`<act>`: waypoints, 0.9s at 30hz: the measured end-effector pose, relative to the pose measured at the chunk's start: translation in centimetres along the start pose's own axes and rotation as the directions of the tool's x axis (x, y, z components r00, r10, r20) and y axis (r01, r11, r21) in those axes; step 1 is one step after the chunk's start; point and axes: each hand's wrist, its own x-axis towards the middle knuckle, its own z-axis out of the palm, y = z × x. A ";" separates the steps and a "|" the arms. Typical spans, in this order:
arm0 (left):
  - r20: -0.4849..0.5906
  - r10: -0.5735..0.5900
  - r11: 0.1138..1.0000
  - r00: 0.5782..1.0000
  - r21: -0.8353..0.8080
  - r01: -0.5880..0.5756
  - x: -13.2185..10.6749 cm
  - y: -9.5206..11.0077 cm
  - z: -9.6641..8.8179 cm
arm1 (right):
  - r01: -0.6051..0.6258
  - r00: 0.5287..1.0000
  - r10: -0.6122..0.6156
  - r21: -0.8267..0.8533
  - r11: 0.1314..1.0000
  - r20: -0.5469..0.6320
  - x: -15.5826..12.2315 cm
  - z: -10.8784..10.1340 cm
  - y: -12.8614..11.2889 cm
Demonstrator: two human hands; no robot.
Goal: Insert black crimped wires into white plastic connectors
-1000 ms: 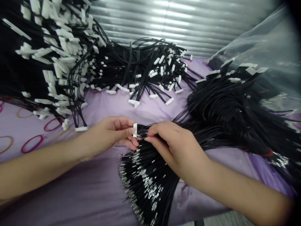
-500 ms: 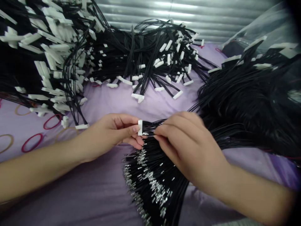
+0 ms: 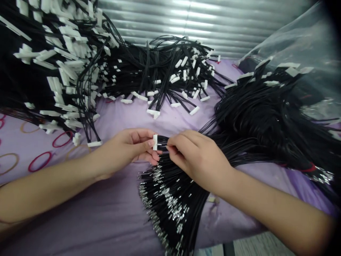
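Between the thumb and fingers of my left hand (image 3: 137, 145) is a small white connector housing (image 3: 155, 142), held upright with black wires running out of its right side. Just to the right, my right hand (image 3: 197, 154) pinches a thin black wire (image 3: 163, 145), its metal tip pointing at the housing. Whether that tip is inside the housing I cannot tell. Below both hands fans out a thick bundle of black wires (image 3: 170, 199) with bare silver terminals at their ends.
Black cables with white connectors pile up at the left (image 3: 66, 67) and at the back (image 3: 160, 71). More black wires (image 3: 247, 117) lie at the right beside a clear plastic bag (image 3: 301, 39). Rubber bands (image 3: 39, 161) are scattered on the purple cloth (image 3: 112, 209).
My right hand has shifted left, bringing the pinched wire's tip near the housing. My left hand still holds the connector. The whole view has shifted slightly.
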 end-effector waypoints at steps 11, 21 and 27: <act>0.070 -0.018 0.999 0.997 -0.041 0.021 0.4 0.2 -0.3 | 0.199 0.977 -0.206 -0.104 0.974 -0.063 0.3 -0.3 0.6; 0.043 -0.036 0.999 0.998 -0.026 0.037 0.4 0.2 -0.5 | 0.153 0.981 -0.165 -0.121 0.981 -0.099 0.4 -0.1 0.6; 0.077 -0.009 0.999 0.997 -0.052 0.013 0.5 0.1 -0.6 | 0.140 0.986 -0.148 -0.101 0.985 -0.074 0.4 -0.2 0.5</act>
